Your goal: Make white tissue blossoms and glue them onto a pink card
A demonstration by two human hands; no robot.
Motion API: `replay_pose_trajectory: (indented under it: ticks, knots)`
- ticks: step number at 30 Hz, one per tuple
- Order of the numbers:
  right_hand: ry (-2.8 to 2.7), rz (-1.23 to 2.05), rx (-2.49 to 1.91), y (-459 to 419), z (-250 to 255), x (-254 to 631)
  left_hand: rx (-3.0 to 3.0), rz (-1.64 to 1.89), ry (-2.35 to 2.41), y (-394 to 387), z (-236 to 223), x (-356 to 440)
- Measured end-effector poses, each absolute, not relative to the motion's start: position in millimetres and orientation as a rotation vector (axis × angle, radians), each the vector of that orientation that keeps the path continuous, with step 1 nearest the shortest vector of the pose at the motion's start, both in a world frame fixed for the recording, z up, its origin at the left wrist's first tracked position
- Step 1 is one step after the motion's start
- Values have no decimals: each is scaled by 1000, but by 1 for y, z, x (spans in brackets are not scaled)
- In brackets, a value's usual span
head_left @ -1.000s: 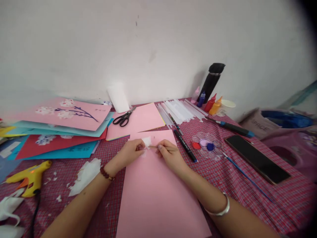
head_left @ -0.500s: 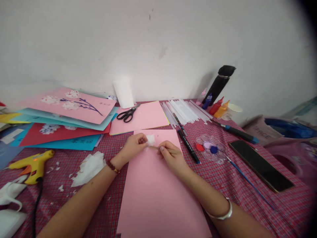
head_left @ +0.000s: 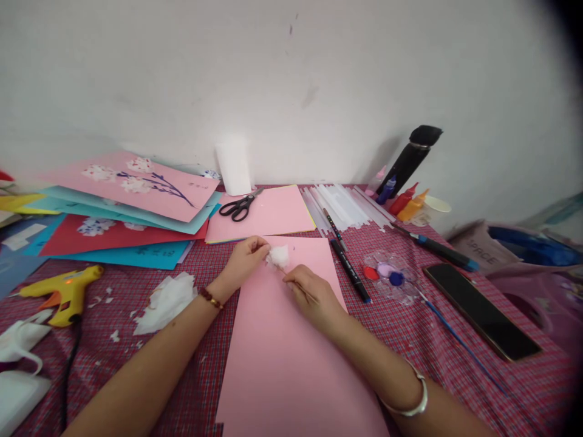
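A large pink paper sheet (head_left: 291, 352) lies in front of me on the red checked tablecloth (head_left: 455, 364). My left hand (head_left: 246, 258) pinches a small wad of white tissue (head_left: 279, 257) at the sheet's far edge. My right hand (head_left: 312, 294) is closed round a thin stick (head_left: 298, 287) whose tip reaches up to the tissue. Both forearms rest over the sheet's sides, with a bead bracelet on the left wrist and a silver bangle on the right.
Black scissors (head_left: 240, 206) lie on another pink sheet behind. Stacked coloured cards (head_left: 122, 230) and a yellow glue gun (head_left: 61, 291) sit left, with torn tissue (head_left: 166, 300). Right: black markers (head_left: 350, 270), paint palette (head_left: 387, 274), brush (head_left: 455, 337), phone (head_left: 483, 311), paint bottles (head_left: 407, 203).
My right hand has drawn back toward me with the stick. The tissue in my left hand now looks fluffed out. The camera has tilted slightly.
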State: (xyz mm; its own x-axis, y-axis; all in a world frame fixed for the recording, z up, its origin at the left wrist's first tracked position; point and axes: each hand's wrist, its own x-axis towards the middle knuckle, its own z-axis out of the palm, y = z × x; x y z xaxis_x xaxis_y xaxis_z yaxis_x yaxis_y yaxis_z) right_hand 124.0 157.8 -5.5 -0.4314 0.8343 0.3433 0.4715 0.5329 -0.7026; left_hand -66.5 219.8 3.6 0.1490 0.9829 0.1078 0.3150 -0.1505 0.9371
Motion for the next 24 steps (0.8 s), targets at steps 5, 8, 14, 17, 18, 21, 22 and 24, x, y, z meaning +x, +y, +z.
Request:
replay_pose_trajectory:
  ticks: [5, 8, 14, 17, 18, 21, 22, 24]
  knots:
    - [-2459, 379, -1110, 154, 3, 120, 1558, 1040, 1283, 221, 2, -70]
    - [-2610, 212, -1147, 152, 5, 118, 1555, 1018, 1265, 221, 2, -69]
    - [-2699, 137, -1172, 151, 7, 115, 1546, 942, 1257, 220, 5, -67]
    - [-2649, 215, -1166, 152, 6, 115, 1640, 869, 1271, 219, 5, -69]
    - [-2616, 253, -1160, 153, 5, 116, 1676, 846, 1285, 219, 4, -70]
    - [-2455, 430, -1087, 155, 2, 120, 1733, 813, 1303, 218, 3, -71]
    - [-2382, 512, -1043, 157, 0, 122, 1746, 814, 1308, 217, 3, -70]
    - [-2216, 688, -961, 159, -1, 126, 1774, 824, 1340, 217, 1, -68]
